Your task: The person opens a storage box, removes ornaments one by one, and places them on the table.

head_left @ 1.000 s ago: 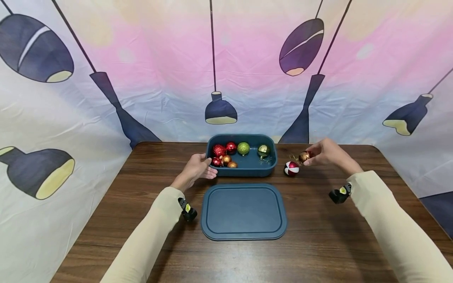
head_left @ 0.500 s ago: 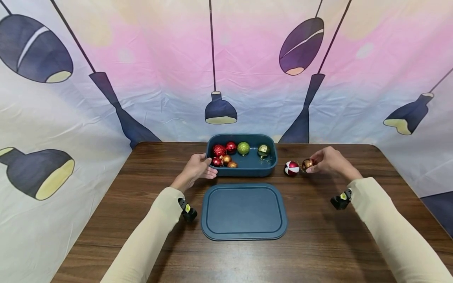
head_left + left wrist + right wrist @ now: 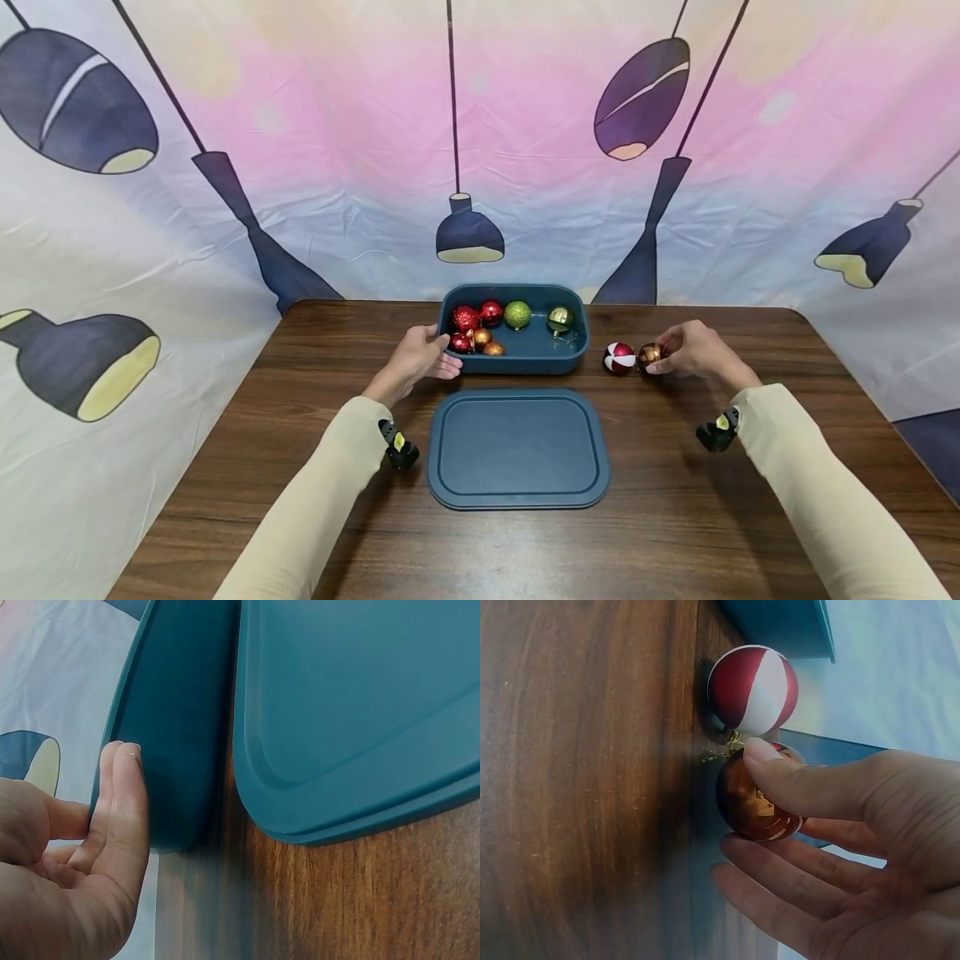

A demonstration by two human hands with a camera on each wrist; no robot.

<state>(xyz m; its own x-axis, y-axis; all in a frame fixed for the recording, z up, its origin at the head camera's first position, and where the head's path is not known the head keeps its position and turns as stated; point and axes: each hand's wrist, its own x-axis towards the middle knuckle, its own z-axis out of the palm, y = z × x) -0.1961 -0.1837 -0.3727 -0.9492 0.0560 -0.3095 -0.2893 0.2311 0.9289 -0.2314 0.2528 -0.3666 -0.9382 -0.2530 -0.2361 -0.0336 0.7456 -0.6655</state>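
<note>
My right hand [image 3: 696, 350] pinches a shiny copper Christmas bauble [image 3: 754, 795] between thumb and fingers, low at the table. Right beside it lies a red-and-white bauble [image 3: 753, 688], and a gold string shows between the two. My left hand [image 3: 414, 358] holds the front left corner of a dark teal box [image 3: 536, 365], thumb at the rim and fingers along the outer front wall [image 3: 176, 735]. Inside the box are several baubles: red ones [image 3: 465, 318] and small copper ones [image 3: 482, 337] at the left, a glittery green one [image 3: 517, 315], and a gold-green one [image 3: 559, 320] at the right.
A flat teal lid [image 3: 519, 450] lies on the wooden table [image 3: 675, 533] in front of the box, with a narrow gap between them. Behind the table's back edge hangs a printed cloth [image 3: 352, 167] with lamp drawings.
The right hand has lowered the copper bauble toward the table, coming slightly nearer me, to the right of the red-and-white bauble. The left hand stays at the box corner.
</note>
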